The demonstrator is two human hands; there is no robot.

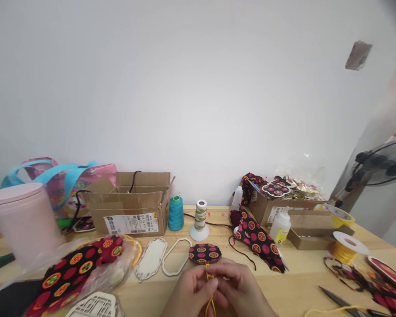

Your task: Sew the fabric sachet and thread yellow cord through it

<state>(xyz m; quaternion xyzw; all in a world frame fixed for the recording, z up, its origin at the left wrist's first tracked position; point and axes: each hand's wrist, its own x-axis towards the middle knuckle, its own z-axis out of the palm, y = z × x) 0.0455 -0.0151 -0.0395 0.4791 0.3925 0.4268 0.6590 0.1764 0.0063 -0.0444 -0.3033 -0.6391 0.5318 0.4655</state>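
My left hand [194,287] and my right hand [238,284] meet low in the middle of the head view, fingers closed in a pinch on a yellow cord [210,276]. The cord comes from the near edge of a padded, black-and-red patterned fabric piece [205,254], just beyond my fingertips. Part of the cord hangs below my hands. My fingers hide how it is looped or knotted. Left of the fabric piece lie a pale flat frame [177,256] and a flat plate with a scalloped rim [152,259].
Behind stand a teal thread cone [176,214], a striped thread spool [200,215] and a cardboard box [100,204]. To the right are a glue bottle [280,227], a yellow cord spool [345,251] and scissors [339,299]. Patterned fabric [75,268] and a pink canister [26,226] are left.
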